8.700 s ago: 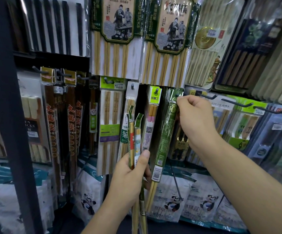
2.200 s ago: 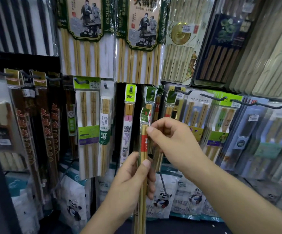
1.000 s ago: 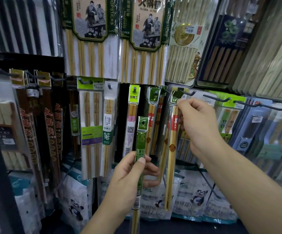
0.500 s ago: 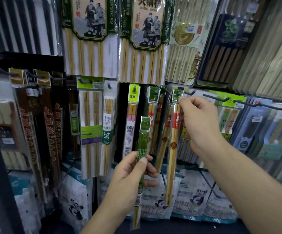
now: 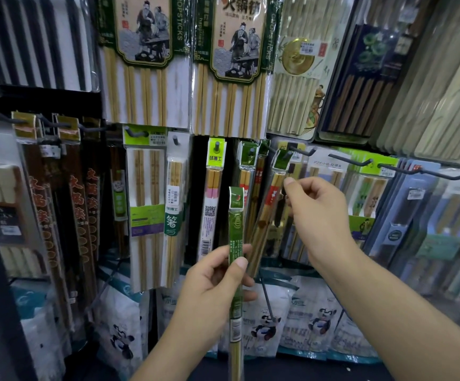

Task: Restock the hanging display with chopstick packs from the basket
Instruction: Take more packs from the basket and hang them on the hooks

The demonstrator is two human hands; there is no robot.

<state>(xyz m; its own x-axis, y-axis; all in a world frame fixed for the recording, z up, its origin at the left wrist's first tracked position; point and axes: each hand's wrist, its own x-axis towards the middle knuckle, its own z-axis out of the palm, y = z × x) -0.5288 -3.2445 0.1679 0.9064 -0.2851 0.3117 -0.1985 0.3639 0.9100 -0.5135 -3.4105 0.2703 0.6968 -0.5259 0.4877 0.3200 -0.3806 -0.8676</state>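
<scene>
Restocking at a shop's chopstick wall: L hand [image 5: 215,279] grips a green chopstick pack [image 5: 236,229] at mid-length, thumb across the front, held out before the lower row of pegs. R hand [image 5: 319,215] hovers just beside a red-banded pack [image 5: 271,196] that hangs askew on its hook [image 5: 288,154]. Its fingers are loosely curled w/ nothing seen in them. Basket not in shot.

Green pack stands near-vertical, long axis top to bottom, printed face twd the camera. Its header [image 5: 236,195] w/ the hang hole points up, below hook level. The barcode end points down, and the tips run out of the bottom of the frame.

Risks, as judged: the hole is small and the peg tips turn up, so a one-handed lift could miss and crumple the header. The grip sits well below the header, so the top may wobble on approach. The red-banded pack hangs tilted, and a knock from either hand could set it swinging into its neighbours. Nearby pegs carry look-alike green tags [image 5: 248,154], so the pack could land on the wrong one.
</scene>
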